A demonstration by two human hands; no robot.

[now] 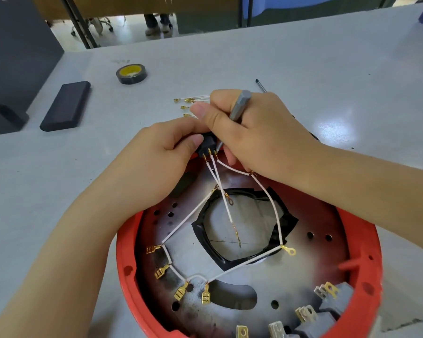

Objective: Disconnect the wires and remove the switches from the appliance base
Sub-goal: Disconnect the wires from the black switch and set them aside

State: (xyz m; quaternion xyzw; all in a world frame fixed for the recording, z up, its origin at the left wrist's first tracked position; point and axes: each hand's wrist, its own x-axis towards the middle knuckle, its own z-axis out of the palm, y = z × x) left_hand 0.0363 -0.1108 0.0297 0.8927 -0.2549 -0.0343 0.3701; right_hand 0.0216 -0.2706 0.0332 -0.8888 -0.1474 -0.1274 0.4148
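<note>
You are prying at a switch (206,145) above the base (362,276) with both hands.

Your left hand (156,154) is pinching the small black switch between thumb and curled fingers, holding it up just over the base's 12 o'clock rim. Your right hand (249,132) is curling around a grey screwdriver (239,106), its tip touching the switch terminals at their right end. White wires (220,191) are hanging from the switch into the red base, which is lying open on the bench (327,69) at 6 o'clock. More switches (327,296) are sitting in the base wall at 4 o'clock. Loose wires (188,103) are lying on the bench just beyond your hands, a tape roll (131,73) at 11 o'clock, and a black block (66,106) at 10 o'clock.
</note>
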